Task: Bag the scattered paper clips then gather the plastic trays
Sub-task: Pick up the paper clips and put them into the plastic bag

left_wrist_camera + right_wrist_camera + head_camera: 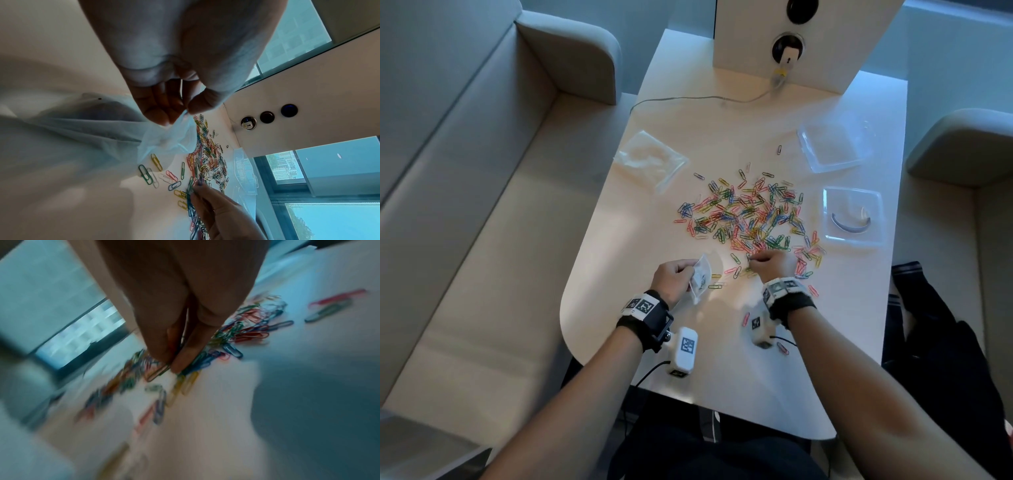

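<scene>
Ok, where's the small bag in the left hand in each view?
Head: bag lower centre, gripped by the left hand.
Left wrist: bag centre, pinched under the fingers.
Right wrist: not in view.
Shared landmark: clip pile.

Three viewpoints on one white table [722, 370].
The head camera looks steeply down from above, taking in the whole tabletop and both forearms. The left wrist camera looks along the left hand [174, 65], close, toward the far panel and windows. The right wrist camera, very near the surface, is motion-blurred. All three share the heap of coloured paper clips [750, 212].
</scene>
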Motion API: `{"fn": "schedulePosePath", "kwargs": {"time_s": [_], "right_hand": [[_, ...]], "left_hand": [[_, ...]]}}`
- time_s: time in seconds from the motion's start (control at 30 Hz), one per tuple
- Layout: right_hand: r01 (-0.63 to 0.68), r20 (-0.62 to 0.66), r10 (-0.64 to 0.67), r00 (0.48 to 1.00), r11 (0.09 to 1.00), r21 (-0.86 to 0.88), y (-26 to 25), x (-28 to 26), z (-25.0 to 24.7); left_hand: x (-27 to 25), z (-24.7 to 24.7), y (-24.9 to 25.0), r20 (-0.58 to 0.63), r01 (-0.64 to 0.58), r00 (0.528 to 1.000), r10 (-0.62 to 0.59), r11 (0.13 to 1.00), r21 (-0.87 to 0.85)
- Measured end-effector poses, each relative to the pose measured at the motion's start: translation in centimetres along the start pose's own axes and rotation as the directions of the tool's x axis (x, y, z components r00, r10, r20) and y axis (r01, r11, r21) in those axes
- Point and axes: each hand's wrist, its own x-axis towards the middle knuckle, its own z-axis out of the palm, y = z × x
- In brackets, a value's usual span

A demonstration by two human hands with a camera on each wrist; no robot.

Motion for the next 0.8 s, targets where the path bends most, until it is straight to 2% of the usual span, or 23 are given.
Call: {"fn": "schedulePosePath", "kwargs": {"time_s": [0.03,0.07,0.13,0.17,0.23,0.27,0.33,0.4,0.47,0.53,0.57,0.6,0.63,0.67,0.73,0.77,0.8], "right_hand": [[-0.093,0.039,0.088,0.995,0.984,0.155,-0.1,0.1,-0.5],[-0.160,0.103,0.132,0.986,0.927,0.339,-0.3,-0.1,-0.9],[-0.224,0.227,0.098,0.969,0.734,0.641,-1.3,-1.1,-1.3],[-0.228,0.267,0.046,0.963,0.672,0.704,-1.7,-1.8,-1.4],[-0.224,0.344,-0.067,0.937,0.640,0.735,-2.8,-3.5,-0.8],[-0.219,0.377,-0.108,0.920,0.654,0.724,-3.3,-4.5,-0.4],[-0.154,0.401,-0.157,0.903,0.752,0.641,-4.1,-6.1,0.7],[-0.007,0.356,-0.192,0.915,0.873,0.488,-4.4,-7.2,1.6],[0.206,0.310,-0.303,0.901,0.929,0.308,-4.5,-7.5,2.2],[0.409,0.373,-0.423,0.826,0.904,0.120,-4.7,-7.6,2.2],[0.467,0.424,-0.441,0.791,0.883,0.048,-4.9,-7.7,2.0],[0.484,0.451,-0.436,0.778,0.875,0.011,-5.1,-7.7,1.8],[0.466,0.441,-0.426,0.790,0.884,0.019,-5.4,-7.7,1.3],[0.429,0.385,-0.418,0.823,0.901,0.062,-5.6,-7.5,0.8],[0.395,0.201,-0.419,0.885,0.906,0.151,-5.0,-6.9,-0.1],[0.433,0.131,-0.447,0.885,0.893,0.119,-4.3,-6.5,-0.2],[0.513,0.121,-0.512,0.851,0.858,0.027,-3.5,-6.2,-0.1]], "left_hand": [[0.1,0.1,0.0,0.005,-0.006,1.000,0.006,1.000,0.001],[0.1,0.2,0.1,0.010,-0.009,1.000,0.009,1.000,0.006],[0.3,0.6,0.2,0.016,-0.016,1.000,0.016,1.000,0.004],[0.3,0.8,0.2,0.018,-0.023,1.000,0.023,1.000,0.004],[0.2,1.3,0.5,0.019,-0.037,0.999,0.037,0.999,0.029],[0.1,1.5,0.6,0.023,-0.048,0.999,0.047,0.998,0.047],[-0.1,1.7,0.9,0.045,-0.076,0.996,0.074,0.995,0.062],[-0.2,1.7,1.1,0.062,-0.094,0.994,0.089,0.992,0.079],[-0.3,1.5,1.1,0.060,-0.109,0.993,0.104,0.989,0.098],[-0.3,1.1,1.0,0.055,-0.124,0.991,0.119,0.987,0.105],[-0.2,0.9,0.9,0.050,-0.130,0.991,0.126,0.986,0.102],[-0.3,0.7,0.9,0.043,-0.131,0.991,0.127,0.986,0.105],[-0.2,0.5,0.7,0.034,-0.134,0.991,0.132,0.986,0.102],[-0.2,0.2,0.7,0.020,-0.130,0.991,0.129,0.986,0.103],[-0.1,-0.3,0.5,-0.014,-0.106,0.994,0.108,0.992,0.073],[0.1,-0.7,0.3,-0.031,-0.091,0.995,0.093,0.995,0.042],[0.1,-1.1,0.3,-0.044,-0.079,0.996,0.079,0.997,0.016]]}}
